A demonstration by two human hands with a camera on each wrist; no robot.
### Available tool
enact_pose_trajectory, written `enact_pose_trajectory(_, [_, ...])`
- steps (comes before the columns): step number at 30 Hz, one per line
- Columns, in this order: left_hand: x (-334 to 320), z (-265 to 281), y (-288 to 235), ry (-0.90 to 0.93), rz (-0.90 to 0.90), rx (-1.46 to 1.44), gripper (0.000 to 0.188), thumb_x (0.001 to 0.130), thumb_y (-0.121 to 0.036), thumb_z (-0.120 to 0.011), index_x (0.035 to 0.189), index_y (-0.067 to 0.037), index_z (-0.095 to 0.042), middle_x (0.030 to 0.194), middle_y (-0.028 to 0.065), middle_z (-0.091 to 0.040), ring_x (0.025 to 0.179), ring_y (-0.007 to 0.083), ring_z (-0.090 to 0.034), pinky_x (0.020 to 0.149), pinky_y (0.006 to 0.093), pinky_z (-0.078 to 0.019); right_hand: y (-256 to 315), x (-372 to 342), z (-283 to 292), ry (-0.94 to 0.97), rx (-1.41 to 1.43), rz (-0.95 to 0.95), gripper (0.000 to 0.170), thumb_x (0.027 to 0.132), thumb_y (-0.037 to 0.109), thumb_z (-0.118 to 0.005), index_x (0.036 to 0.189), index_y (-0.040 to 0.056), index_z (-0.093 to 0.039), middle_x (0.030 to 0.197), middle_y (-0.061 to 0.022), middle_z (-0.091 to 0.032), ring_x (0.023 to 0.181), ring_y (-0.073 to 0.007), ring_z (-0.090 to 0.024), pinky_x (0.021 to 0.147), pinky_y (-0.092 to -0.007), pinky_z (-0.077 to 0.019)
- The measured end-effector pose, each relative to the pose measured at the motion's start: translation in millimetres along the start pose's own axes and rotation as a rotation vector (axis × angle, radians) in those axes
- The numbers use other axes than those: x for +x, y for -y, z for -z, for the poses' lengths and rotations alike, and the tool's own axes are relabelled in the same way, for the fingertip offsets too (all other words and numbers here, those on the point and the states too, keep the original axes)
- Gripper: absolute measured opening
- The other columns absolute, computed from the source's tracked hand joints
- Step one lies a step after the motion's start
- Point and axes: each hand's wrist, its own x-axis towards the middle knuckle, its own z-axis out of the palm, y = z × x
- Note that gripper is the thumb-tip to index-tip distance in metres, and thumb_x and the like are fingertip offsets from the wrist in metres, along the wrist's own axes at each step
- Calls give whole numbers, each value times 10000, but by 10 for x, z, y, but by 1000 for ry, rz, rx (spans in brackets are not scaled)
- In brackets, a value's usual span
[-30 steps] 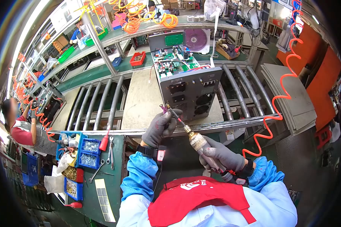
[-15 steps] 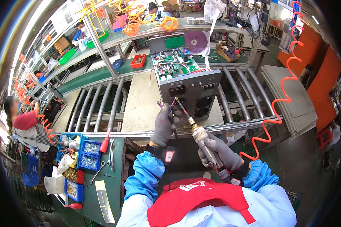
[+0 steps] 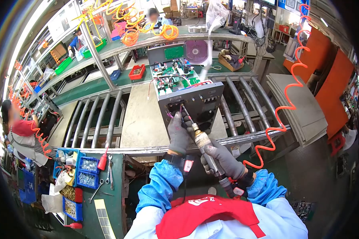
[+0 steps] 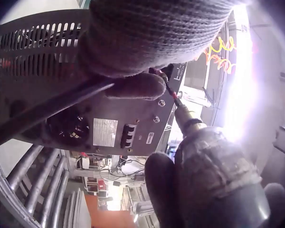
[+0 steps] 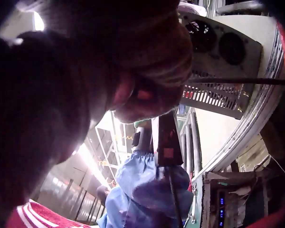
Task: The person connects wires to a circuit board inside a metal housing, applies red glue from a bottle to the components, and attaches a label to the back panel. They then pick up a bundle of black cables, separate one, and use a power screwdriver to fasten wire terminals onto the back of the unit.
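A dark grey metal equipment case [image 3: 209, 90] stands with its panel toward me, green circuit boards [image 3: 169, 83] showing in its open top. Gloved in grey, my left hand [image 3: 179, 136] is up against the panel's upper left and pinches thin purple wires [image 3: 169, 114]. My right hand [image 3: 226, 160] grips a power screwdriver [image 3: 203, 140], slanted up and left. Its long bit [image 3: 188, 115] ends right by the left fingertips, at the panel. In the left wrist view the screwdriver's worn, taped nose [image 4: 213, 156] points at the panel, beside a gloved finger [image 4: 137, 87].
The case stands on a pale board [image 3: 141, 119] over a roller conveyor [image 3: 103, 119]. At left, a green bench [image 3: 115, 199] carries blue bins of screws [image 3: 87, 179], wrenches [image 3: 110, 171] and a red-handled tool [image 3: 103, 161]. A coiled orange air hose [image 3: 293, 95] hangs at right.
Both hands have moved forward toward the panel. The screwdriver tip and purple wires, earlier held in front of the case, are now at its upper left.
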Motion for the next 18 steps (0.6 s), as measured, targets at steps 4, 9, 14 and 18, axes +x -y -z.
enact_pose_trajectory(4, [100,-10,131,-71,-72,63,235,995,-314,-580,1019,-81,-578,773,59,-618,625,139,-587,521,289,-502,61,-24,-65,-51,2,6,381,1002,353,-499,1297,119,-439,803,-64,-624,593,-145,-620,511,-294,-533])
enact_pose_trajectory(9, [120,61,190,-4,-122,110,160,961,-142,-614,1045,-16,-561,870,102,-631,744,176,-646,649,322,-563,-32,-4,-30,36,364,-117,346,1005,402,-510,1221,133,-477,794,-52,-605,576,-141,-595,519,-291,-529])
enact_pose_trajectory(14, [-28,832,308,-4,-628,872,297,835,148,-593,1101,21,-560,907,73,-642,863,160,-665,720,291,-571,-79,16,-39,27,384,-121,342,1010,450,-504,1146,137,-489,803,-56,-613,580,-145,-602,516,-293,-531])
enact_pose_trajectory(18, [-786,693,-207,174,447,84,194,965,-171,-560,1124,-61,-577,697,-39,-492,572,56,-484,470,197,-386,-138,52,-16,69,463,-118,375,1008,460,-503,1139,108,-500,808,-66,-617,606,-158,-623,529,-301,-547])
